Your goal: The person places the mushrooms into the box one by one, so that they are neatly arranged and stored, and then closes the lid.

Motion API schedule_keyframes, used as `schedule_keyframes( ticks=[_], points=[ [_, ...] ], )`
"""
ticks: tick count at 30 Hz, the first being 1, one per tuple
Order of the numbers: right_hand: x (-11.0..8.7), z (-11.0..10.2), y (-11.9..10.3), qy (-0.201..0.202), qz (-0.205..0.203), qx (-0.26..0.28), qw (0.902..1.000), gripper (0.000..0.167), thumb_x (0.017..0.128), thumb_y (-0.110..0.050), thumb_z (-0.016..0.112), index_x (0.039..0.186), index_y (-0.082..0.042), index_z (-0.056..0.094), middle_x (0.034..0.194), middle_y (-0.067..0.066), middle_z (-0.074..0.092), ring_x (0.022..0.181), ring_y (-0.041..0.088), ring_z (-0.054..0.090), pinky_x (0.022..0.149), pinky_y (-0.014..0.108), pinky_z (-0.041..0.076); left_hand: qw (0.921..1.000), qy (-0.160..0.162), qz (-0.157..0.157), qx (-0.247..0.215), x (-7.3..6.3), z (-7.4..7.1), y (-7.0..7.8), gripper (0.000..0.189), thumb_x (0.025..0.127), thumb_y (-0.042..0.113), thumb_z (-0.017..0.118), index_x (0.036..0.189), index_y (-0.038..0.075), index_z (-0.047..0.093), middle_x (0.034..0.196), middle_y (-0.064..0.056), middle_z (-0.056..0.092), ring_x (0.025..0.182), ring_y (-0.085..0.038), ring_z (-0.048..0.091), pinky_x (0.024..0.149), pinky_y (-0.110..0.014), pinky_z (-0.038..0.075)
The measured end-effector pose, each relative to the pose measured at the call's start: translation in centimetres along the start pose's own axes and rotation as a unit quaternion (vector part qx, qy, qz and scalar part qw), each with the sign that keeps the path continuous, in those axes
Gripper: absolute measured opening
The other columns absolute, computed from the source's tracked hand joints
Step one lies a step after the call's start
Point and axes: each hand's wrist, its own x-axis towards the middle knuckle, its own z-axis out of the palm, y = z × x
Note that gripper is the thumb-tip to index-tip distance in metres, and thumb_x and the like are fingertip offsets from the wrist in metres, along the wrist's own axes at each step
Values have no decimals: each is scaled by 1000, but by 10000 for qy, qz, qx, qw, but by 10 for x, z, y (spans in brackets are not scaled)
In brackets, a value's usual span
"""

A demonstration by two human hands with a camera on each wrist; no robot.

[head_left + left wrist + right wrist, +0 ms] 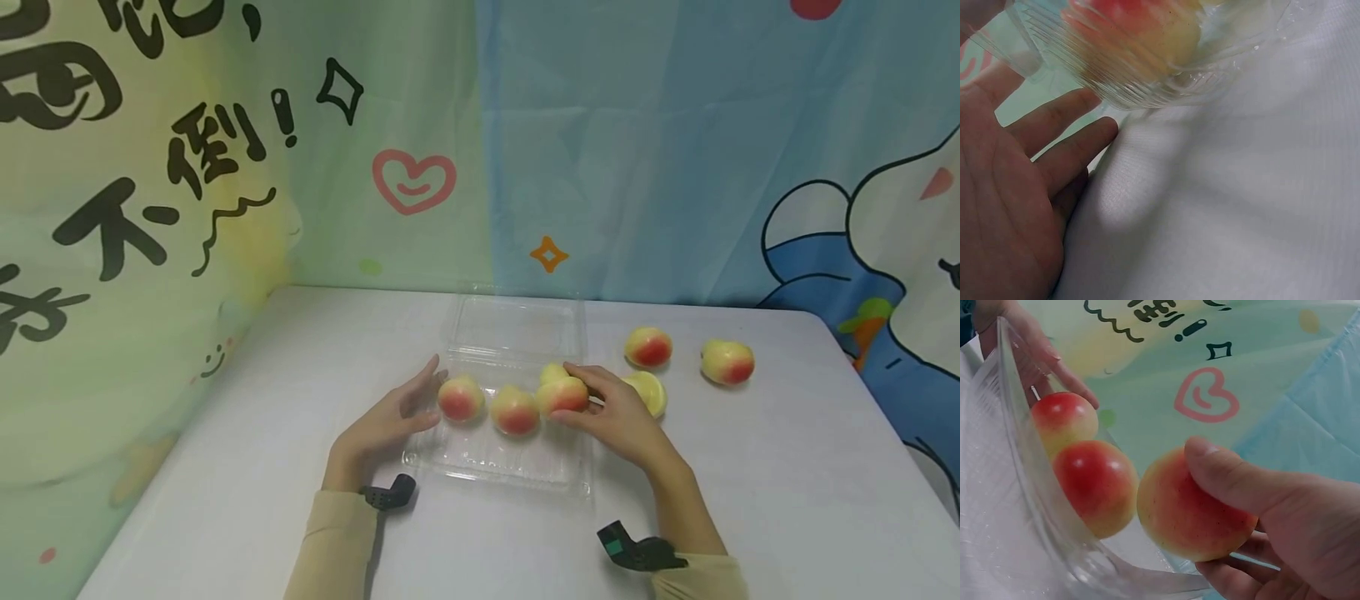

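Note:
A clear plastic clamshell box (517, 468) lies with its lid (517, 325) folded back. Two yellow-and-red peaches (461, 398) (515, 410) sit in its tray. My right hand (618, 414) grips a third peach (1194, 506) at the tray's right side, thumb over the top and fingers underneath. Behind it, partly hidden, shows another yellow fruit (553, 372). My left hand (382, 425) is at the tray's left side, its fingers fairly straight and fingertips right at the clear ribbed wall (1129, 81).
Right of the box, a pale yellow round piece (649, 393) with a flat face is partly behind my right hand. Two more peaches (648, 347) (727, 362) lie farther back on the white table (795, 467). A printed cloth (630, 150) hangs behind the table.

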Motion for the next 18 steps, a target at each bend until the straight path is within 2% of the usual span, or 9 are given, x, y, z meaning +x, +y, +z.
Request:
schedule_keyframes(
  ticks=[8, 13, 18],
  points=[
    [-1, 6, -13, 28, 214, -896, 9957, 83, 74, -44, 78, 140, -6, 47, 140, 14, 50, 128, 31, 48, 100, 46, 47, 10000, 4, -59, -76, 0, 0, 1, 84, 88, 20, 67, 151, 38, 14, 154, 8, 31, 145, -9, 20, 121, -43, 8],
    [-1, 9, -14, -1, 277, -1041, 9942, 78, 74, -40, 79, 137, -6, 50, 140, 14, 50, 128, 33, 48, 100, 46, 47, 10000, -28, -32, -36, 1, 0, 1, 85, 88, 18, 66, 151, 38, 13, 155, 8, 30, 145, -10, 19, 120, -43, 8],
    [-1, 10, -16, -101, 529, -1050, 9930, 75, 75, -41, 78, 137, -9, 51, 140, 13, 51, 127, 34, 49, 101, 48, 46, 10000, -6, -46, -20, 0, 0, 1, 85, 89, 19, 66, 151, 38, 12, 155, 6, 30, 146, -9, 19, 121, -43, 8]
  ],
)
